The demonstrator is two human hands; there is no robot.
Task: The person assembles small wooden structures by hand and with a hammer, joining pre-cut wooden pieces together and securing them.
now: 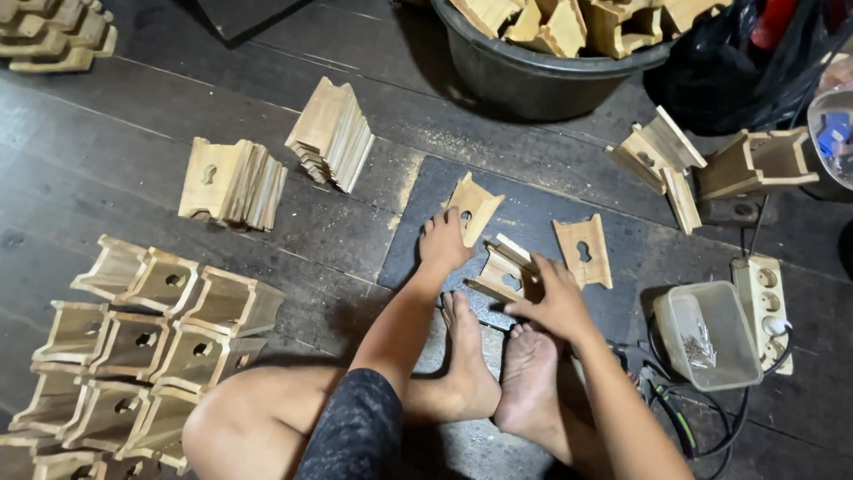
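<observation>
My left hand [442, 241] rests on a flat wooden panel with a keyhole cutout [475, 206] that lies on a dark mat [533, 213]. My right hand [555, 298] holds a small wooden assembly of joined panels [503, 270] against the mat, just in front of my bare feet [498, 373]. Another loose keyhole panel [583, 252] lies on the mat right of my right hand.
Two stacks of cut panels [233, 183] [332, 133] stand on the dark plank floor. Several finished wooden pieces [133, 347] sit at left. A black tub of wood parts [533, 62] is at the back. A clear box of nails [706, 334], a power strip [764, 302] and cables lie at right.
</observation>
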